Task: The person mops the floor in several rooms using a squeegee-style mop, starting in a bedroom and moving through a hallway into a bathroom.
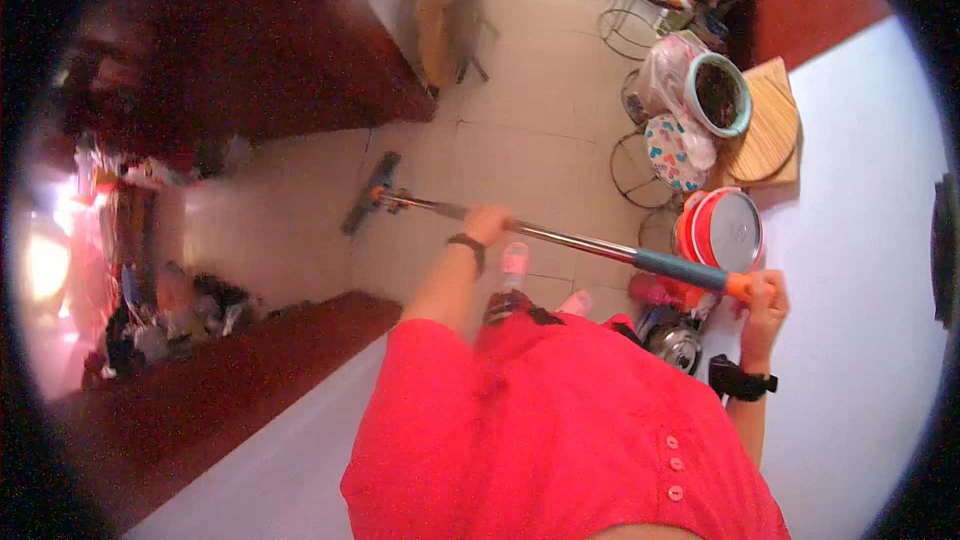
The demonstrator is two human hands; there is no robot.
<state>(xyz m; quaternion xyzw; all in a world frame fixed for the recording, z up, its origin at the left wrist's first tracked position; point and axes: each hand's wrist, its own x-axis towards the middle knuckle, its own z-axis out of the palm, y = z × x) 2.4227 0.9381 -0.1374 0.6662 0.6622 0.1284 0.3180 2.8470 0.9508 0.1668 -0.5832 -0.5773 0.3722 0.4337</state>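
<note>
A long-handled mop [575, 240] slants across in front of me, with a metal pole, a blue-grey sleeve and an orange end. Its narrow dark head [371, 192] rests on the tiled floor to the left; whether it is a sponge or a cloth head I cannot tell. My left hand [486, 225] is wrapped round the middle of the pole. At the upper end, by the wall on the right, my right hand [765, 300] grips the orange tip. Dark bands circle both wrists.
Along the right wall stand red-and-white lidded buckets [722, 228], a round heart-patterned container [677, 152], a pot of soil [718, 94] and wooden boards [770, 125]. Wire stands [632, 168] line the floor beside them. A dark red wall corner [400, 105] juts in at upper left; clutter [170, 320] lies further left.
</note>
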